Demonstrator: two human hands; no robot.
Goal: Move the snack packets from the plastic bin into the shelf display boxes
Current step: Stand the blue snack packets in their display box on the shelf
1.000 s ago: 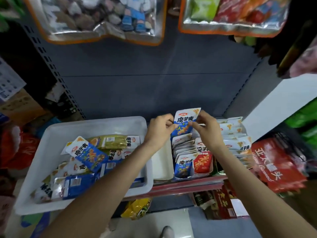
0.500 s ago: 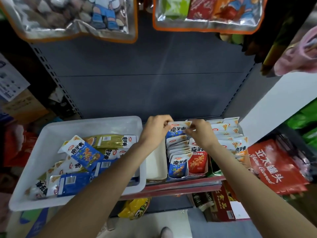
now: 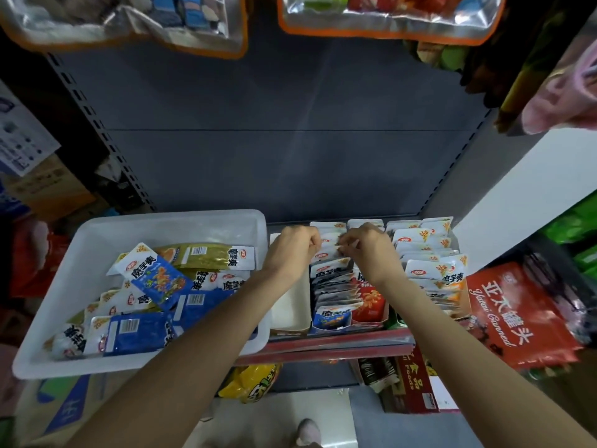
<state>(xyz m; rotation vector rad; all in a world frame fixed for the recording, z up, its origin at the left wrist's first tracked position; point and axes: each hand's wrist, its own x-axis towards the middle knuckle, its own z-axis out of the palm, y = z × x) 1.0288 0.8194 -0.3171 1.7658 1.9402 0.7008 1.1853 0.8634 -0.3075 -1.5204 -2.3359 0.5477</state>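
Observation:
A white plastic bin (image 3: 97, 234) stands on the shelf at the left, holding several blue, gold and white snack packets (image 3: 155, 279). To its right stand the display boxes (image 3: 329, 324) packed with upright blue and red packets, and one box (image 3: 290, 305) is empty. My left hand (image 3: 290, 250) and my right hand (image 3: 371, 250) meet over the back of the blue row. Both pinch the top edge of a blue packet (image 3: 328, 245) that sits low among the others, mostly hidden.
More white-and-orange packets (image 3: 429, 253) fill the boxes at the right. A red canned-food bag (image 3: 517, 315) hangs right of the shelf. Large foil bags (image 3: 387, 17) hang overhead. Below the red shelf edge (image 3: 339, 342) sit a yellow bag and red boxes.
The blue packet, held up above the row a second ago, has gone down into the back of the blue row. Both hands followed it down and back.

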